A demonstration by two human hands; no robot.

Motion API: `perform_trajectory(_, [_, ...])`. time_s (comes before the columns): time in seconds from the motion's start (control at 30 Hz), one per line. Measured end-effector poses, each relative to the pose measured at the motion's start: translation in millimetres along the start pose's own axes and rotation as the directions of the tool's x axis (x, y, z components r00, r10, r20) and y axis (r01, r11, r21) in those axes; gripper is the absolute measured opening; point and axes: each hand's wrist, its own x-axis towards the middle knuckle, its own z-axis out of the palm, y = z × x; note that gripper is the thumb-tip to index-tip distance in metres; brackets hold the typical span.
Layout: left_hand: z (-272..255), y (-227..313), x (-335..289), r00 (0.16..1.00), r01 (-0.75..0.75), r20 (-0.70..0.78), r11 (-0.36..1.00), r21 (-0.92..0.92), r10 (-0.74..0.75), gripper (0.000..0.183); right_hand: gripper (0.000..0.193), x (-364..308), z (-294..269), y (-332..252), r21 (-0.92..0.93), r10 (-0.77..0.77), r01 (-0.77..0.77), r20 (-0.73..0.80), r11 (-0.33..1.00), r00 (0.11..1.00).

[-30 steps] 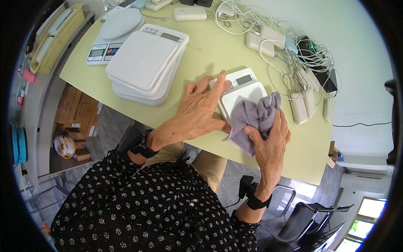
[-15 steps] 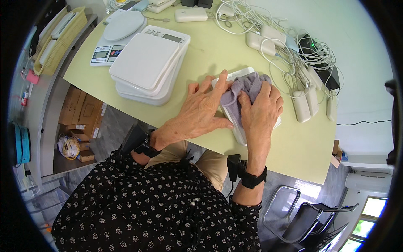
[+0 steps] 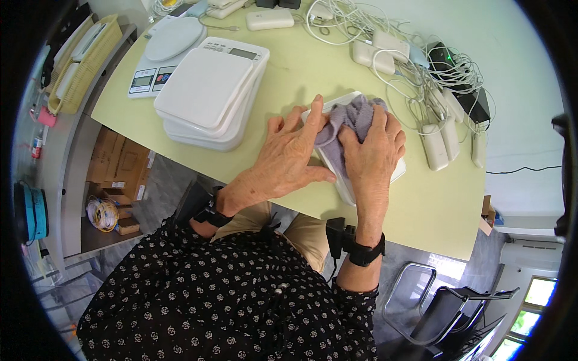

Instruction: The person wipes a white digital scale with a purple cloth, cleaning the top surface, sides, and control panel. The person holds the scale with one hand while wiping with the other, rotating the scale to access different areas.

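Note:
My right hand (image 3: 372,153) is closed on a bunched grey-purple cloth (image 3: 355,117) and presses it onto a flat white rectangular device (image 3: 397,171) near the table's front edge. Cloth and hands cover most of that device, so its kind does not show. Spread fingers and thumb of my left hand (image 3: 286,150) rest along the device's left side, touching its edge. To the left is a stack of white digital kitchen scales (image 3: 205,90). Behind it sits another white scale with a round platform (image 3: 174,39).
Tangled white cables (image 3: 415,72), several white power banks (image 3: 435,147) and a black power box (image 3: 472,108) lie at the right and back of the pale yellow-green table (image 3: 433,216). A yellow basket (image 3: 84,69) stands on the left shelf; black chairs (image 3: 442,310) are at lower right.
My right hand and the cloth have shifted very slightly on the white device. My left hand stays in the same place at its edge. The whole view has tilted a little.

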Motion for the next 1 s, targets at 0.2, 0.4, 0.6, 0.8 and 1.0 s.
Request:
perform_trajectory(0.2, [2.8,-3.0,-1.9,1.000,-0.013,-0.005,1.000,-0.006,0.013,0.138,0.057,10.2,-2.0,15.2,0.030,0.108,-0.107,-0.010,0.994,0.994])
perform_trajectory(0.4, [3.2,-4.9,-2.8,1.000,-0.017,-0.018,1.000,0.005,0.017,0.138,0.057,-0.2,-18.5,33.9,-0.043,0.190,-0.192,-0.050,0.981,0.981])
perform_trajectory(0.6, [4.1,-3.7,-1.6,1.000,0.003,-0.011,1.000,0.000,-0.003,0.136,0.061,-28.0,-56.7,55.8,-0.054,0.263,-0.269,-0.101,0.961,0.959])
perform_trajectory(0.8, [2.6,-1.5,-0.3,0.998,0.042,0.035,0.999,-0.002,-0.042,0.134,0.070,-30.1,-73.8,57.0,-0.138,0.151,-0.210,-0.348,0.968,0.925])
perform_trajectory(1.0, [0.6,-2.3,-0.2,0.999,0.024,0.034,1.000,0.019,-0.025,0.132,0.071,-25.1,-38.7,39.0,0.160,-0.006,0.001,0.032,0.987,0.999])
